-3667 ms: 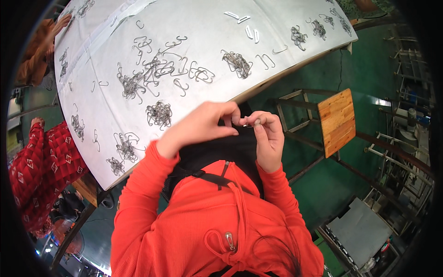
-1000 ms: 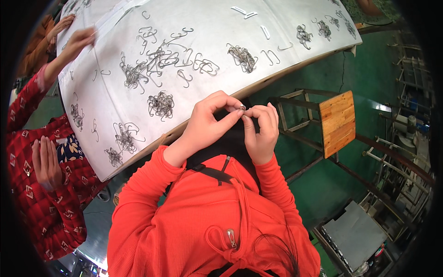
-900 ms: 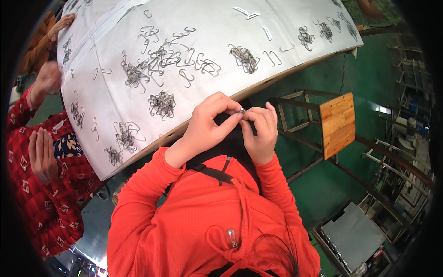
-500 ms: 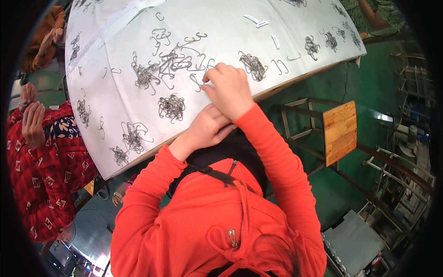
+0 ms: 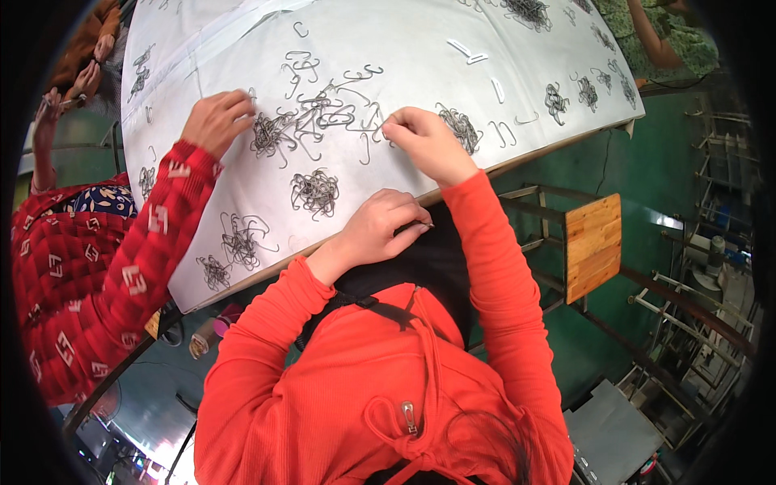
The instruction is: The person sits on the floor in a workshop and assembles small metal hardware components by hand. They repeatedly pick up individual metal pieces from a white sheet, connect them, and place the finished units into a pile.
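Thin grey metal wire hooks (image 5: 323, 113), dull with a faint sheen, loose and tangled across a table (image 5: 404, 32) covered in smooth, matt white sheeting, slightly creased toward the far left corner. Soft ribbed orange knit cloth on the sleeves (image 5: 493, 259). Red printed fabric on a neighbour's sleeve (image 5: 153, 242). Bare pale wood, matt and grainy, on the stool seat (image 5: 594, 242); dark metal legs beneath.

We see our orange sleeves (image 5: 493, 267), grey wire hooks (image 5: 315, 190) on a white table (image 5: 404, 48), and a green floor (image 5: 647, 178).
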